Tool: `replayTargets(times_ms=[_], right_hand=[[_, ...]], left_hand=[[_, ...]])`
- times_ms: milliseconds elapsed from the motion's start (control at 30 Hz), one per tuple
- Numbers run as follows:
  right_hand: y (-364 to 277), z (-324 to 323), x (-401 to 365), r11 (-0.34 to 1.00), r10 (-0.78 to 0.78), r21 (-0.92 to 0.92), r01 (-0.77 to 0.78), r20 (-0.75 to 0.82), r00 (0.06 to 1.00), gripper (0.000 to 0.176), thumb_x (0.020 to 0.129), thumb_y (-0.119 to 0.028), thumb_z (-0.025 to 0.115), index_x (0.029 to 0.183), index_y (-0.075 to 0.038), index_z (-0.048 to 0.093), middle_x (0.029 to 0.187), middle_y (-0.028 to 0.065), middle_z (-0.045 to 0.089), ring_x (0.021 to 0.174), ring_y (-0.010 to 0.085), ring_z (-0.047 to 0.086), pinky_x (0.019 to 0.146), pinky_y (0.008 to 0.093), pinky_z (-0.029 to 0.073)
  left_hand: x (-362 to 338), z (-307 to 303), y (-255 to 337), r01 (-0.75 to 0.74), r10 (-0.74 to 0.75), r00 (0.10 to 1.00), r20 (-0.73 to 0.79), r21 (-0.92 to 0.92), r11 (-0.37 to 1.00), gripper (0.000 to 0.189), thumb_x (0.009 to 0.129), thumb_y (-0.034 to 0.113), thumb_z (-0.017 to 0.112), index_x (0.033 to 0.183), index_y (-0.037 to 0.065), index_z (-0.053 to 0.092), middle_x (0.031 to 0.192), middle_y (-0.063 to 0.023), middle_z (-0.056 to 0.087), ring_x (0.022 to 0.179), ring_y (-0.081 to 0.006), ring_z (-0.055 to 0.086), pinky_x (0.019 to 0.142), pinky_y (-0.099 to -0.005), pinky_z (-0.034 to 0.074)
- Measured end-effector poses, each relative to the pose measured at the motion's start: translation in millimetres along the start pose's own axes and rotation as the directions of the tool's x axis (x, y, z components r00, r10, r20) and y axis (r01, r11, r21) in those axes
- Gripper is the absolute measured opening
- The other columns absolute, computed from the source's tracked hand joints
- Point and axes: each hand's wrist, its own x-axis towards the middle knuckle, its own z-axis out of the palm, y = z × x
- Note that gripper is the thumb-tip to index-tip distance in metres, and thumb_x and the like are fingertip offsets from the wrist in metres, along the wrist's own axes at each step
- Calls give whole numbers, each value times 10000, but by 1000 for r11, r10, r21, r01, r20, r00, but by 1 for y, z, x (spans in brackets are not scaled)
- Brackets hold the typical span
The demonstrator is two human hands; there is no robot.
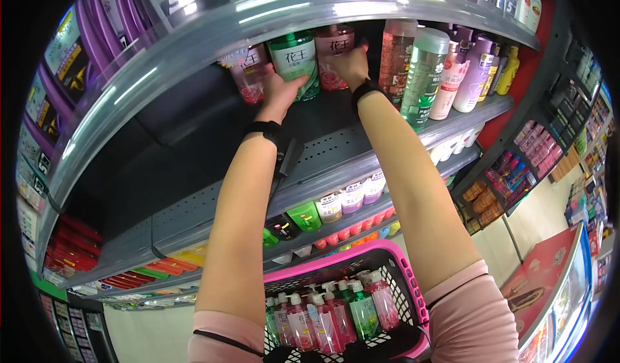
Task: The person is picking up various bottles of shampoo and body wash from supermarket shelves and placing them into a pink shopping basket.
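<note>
Left hand (279,90) clasps green bottle (294,56); right hand (351,63) clasps pink bottle (330,50). Step, likely: seating both on shelf (387,145). Next calls for upright bottles, clear of neighbours.

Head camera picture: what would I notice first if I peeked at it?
Two bare arms reach up to a grey shelf, where the left hand touches a green bottle and the right hand grips a pink bottle. Below, between the arms, a pink basket holds pink and green pump bottles. More tall bottles stand to the right on the same shelf.
</note>
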Motion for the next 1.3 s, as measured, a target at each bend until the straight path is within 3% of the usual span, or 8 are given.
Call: replayTargets(times_ms=[67,233,333,433,733,767,1033,1300], right_hand=[[9,9,11,985,-74,156,76,-18,997,1198,451,-275,900,1282,176,165,1161,235,552,1082,254,559,895,298,465],[-10,-14,7,995,93,-45,-94,-25,995,1119,423,-252,899,1250,153,262,1149,234,563,1074,292,568,872,317,483],[-12,-19,0,990,132,27,-138,161,978,1043,424,-257,895,1220,125,338,1114,247,579,1043,325,581,873,339,484],[-15,-14,-20,998,29,49,-25,-82,996,909,476,-187,850,1210,23,358,1022,201,606,988,365,593,874,372,483],[-44,-28,-59,970,-202,129,207,-48,978,821,418,-149,869,1110,-12,449,1016,194,618,977,374,586,838,398,483],[-49,-30,-59,944,-288,153,292,-46,956,828,404,-158,875,1109,-19,464,1014,192,624,985,372,583,847,396,480],[-71,-53,-77,912,-340,-167,375,208,917,854,469,-212,851,1193,-28,438,1037,148,630,979,314,606,859,354,479],[-79,-120,-154,902,-377,-29,431,434,819,806,490,-143,844,1188,-17,463,1059,141,622,983,243,605,875,313,469]], left_hand=[[-3,6,11,-17,6,990,-143,-74,997,563,644,183,804,1081,-15,510,1067,-141,610,964,-220,599,822,-325,471],[-6,3,34,144,-143,986,-83,-1,990,588,647,205,809,1094,-18,500,1077,-144,614,981,-221,603,825,-331,474],[-13,3,43,208,-201,976,-85,80,975,605,644,203,811,1108,-26,498,1075,-146,617,956,-224,613,813,-334,480],[-15,3,31,27,-35,995,-98,-81,996,536,635,81,792,1089,-11,521,1048,-133,625,944,-214,614,806,-339,480],[-50,-70,80,-316,329,940,-94,131,940,654,611,136,821,1153,12,477,1083,-123,614,991,-229,592,870,-325,454],[-54,-79,89,-231,247,964,-93,155,961,663,618,155,819,1172,25,479,1097,-122,612,1011,-240,590,880,-334,452],[-104,-119,135,-213,207,977,54,318,924,666,577,86,815,1166,59,506,1109,-123,609,1030,-296,587,878,-363,468],[-219,-161,165,-187,162,960,226,93,978,759,571,-13,820,1227,12,438,1144,-85,574,1052,-161,548,915,-304,456]])
